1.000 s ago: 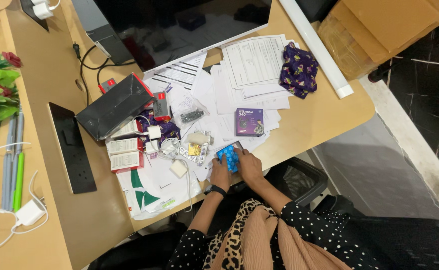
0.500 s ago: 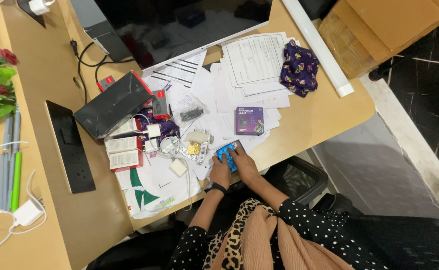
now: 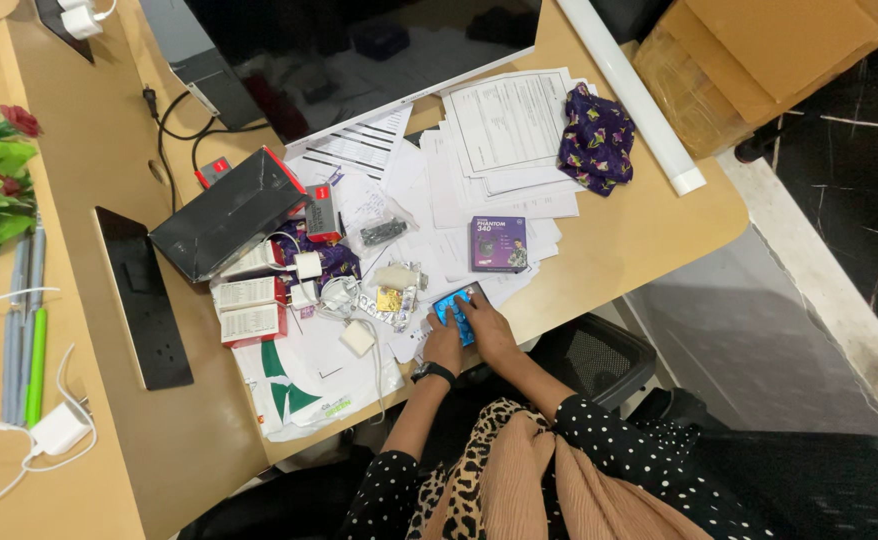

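My left hand (image 3: 443, 346) and my right hand (image 3: 488, 331) meet at the desk's near edge, both gripping a blue blister pack of pills (image 3: 455, 306). The fingers cover most of its lower part. A black band sits on my left wrist. Just left of the pack lie silver foil blister strips (image 3: 384, 303) and a small white bottle (image 3: 396, 274). A purple box (image 3: 499, 243) rests on loose papers a little beyond my hands.
Printed papers (image 3: 504, 130) cover the desk middle, with a purple patterned cloth (image 3: 596, 138) at the right. A black box with red trim (image 3: 227, 212), red-and-white cartons (image 3: 249, 308), white chargers and cables lie left. A black power strip (image 3: 144, 296), pens and a plant stand farther left.
My hands have closed further over the blue blister pack, covering more of it than a second ago. The camera view shifted slightly. Nothing else on the desk moved.
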